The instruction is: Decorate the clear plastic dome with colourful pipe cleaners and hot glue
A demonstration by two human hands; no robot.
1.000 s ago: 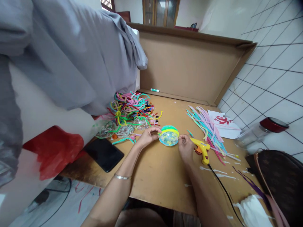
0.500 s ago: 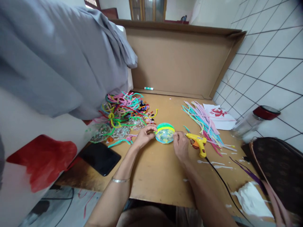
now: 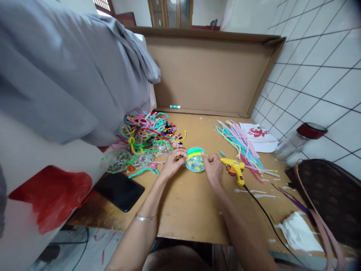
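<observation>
Cardboard-topped table, with a raised cardboard backboard along its far edge; a grey cloth hangs over the left edge. A brown bag sits at the near right corner, a black phone near the left edge.

A tangled heap of coloured pipe cleaners lies toward the far left, a straighter bundle of pipe cleaners toward the far right; a red-lidded jar lies on its side at the right edge.

The clear ball, banded in green and yellow pipe cleaner, rests mid-table, between both hands. The left hand pinches its left side with narrow fingers; the right hand presses fingertips onto its top right; how firmly cannot be told, as the contact is small in view.

Risks, as judged:
- the yellow glue gun lies just beside the right hand, nozzle toward it; a stray knuckle could meet a hot tip;
- its black cord runs beside the right forearm; a snag would drag the gun;
- the ball is round and could roll; the band may slip off.
</observation>
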